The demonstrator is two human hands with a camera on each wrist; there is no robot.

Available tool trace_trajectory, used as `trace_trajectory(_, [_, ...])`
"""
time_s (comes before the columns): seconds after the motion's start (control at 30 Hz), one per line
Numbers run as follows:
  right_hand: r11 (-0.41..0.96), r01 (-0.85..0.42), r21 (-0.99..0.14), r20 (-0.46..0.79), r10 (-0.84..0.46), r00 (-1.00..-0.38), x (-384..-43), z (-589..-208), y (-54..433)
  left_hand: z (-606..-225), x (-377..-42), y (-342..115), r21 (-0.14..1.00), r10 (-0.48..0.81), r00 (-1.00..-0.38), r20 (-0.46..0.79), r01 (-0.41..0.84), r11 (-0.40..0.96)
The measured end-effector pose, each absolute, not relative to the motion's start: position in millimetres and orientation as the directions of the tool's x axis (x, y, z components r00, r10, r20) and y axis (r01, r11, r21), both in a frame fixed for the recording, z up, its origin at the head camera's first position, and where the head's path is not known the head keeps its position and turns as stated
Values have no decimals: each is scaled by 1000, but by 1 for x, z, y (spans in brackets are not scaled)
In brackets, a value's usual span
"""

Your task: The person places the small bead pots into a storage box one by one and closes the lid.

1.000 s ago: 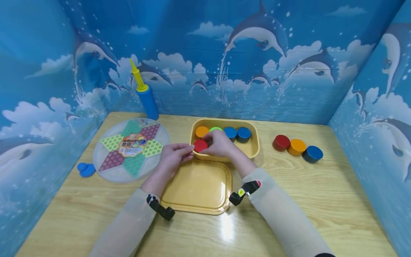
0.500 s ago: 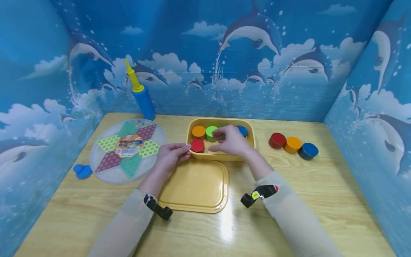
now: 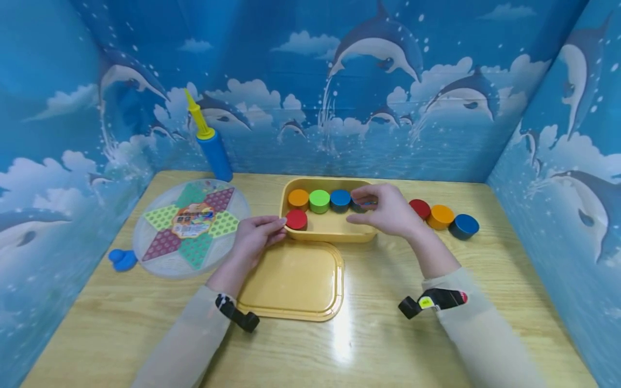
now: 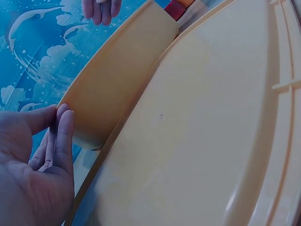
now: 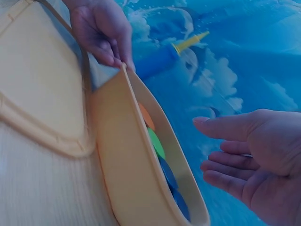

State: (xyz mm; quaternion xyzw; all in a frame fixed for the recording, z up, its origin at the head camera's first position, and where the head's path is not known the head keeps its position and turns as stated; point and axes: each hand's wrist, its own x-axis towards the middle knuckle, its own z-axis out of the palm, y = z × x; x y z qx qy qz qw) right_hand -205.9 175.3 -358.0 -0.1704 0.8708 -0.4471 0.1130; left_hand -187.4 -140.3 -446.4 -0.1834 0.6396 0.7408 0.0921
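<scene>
A yellow plastic box (image 3: 335, 236) stands at the back middle of the table. Its rear row holds an orange round block (image 3: 298, 200), a green one (image 3: 319, 201), a blue one (image 3: 340, 200) and another blue one, partly hidden behind my fingers. A red round block (image 3: 296, 219) sits in its front left corner. My left hand (image 3: 253, 241) pinches the box's rim at that corner, thumb and fingertips on the wall in the left wrist view. Over the box's right end, my right hand (image 3: 390, 210) hovers with fingers spread and holds nothing; the right wrist view shows its palm (image 5: 277, 160).
A yellow lid (image 3: 291, 280) lies in front of the box. To the right sit dark red (image 3: 419, 208), orange (image 3: 440, 216) and blue (image 3: 464, 226) round blocks. At left are a round star-patterned game board (image 3: 194, 221), a blue-yellow hand pump (image 3: 215, 156) and a small blue toy (image 3: 123, 260).
My right hand has let go of the red block in the box's front left corner and moved right across the box, uncovering the green and blue blocks. My left hand stays at the rim.
</scene>
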Motion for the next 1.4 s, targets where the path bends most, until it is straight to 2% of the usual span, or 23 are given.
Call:
trace_trajectory(0.23, [574,-223,-788,1,-361,-932,-199,-356,217,-447,-187,-140,917,-102,-916,-387,-371,-149])
trace_trajectory(0.73, [699,-97,-708,-27,-164,-986,-188,-362,292,-447,-186,-139,916,-118,-916,-383,-360,-175])
trace_trajectory(1.1, [737,-116,-666,5,-151,-989,-184,-375,343,-447,-188,-140,909,-107,-910,-401,-380,-174])
trace_trajectory(1.4, [757,-27,-653,-57,-85,-995,-188,-394,371,-446,-189,-140,903,-112,-903,-415,-394,-169])
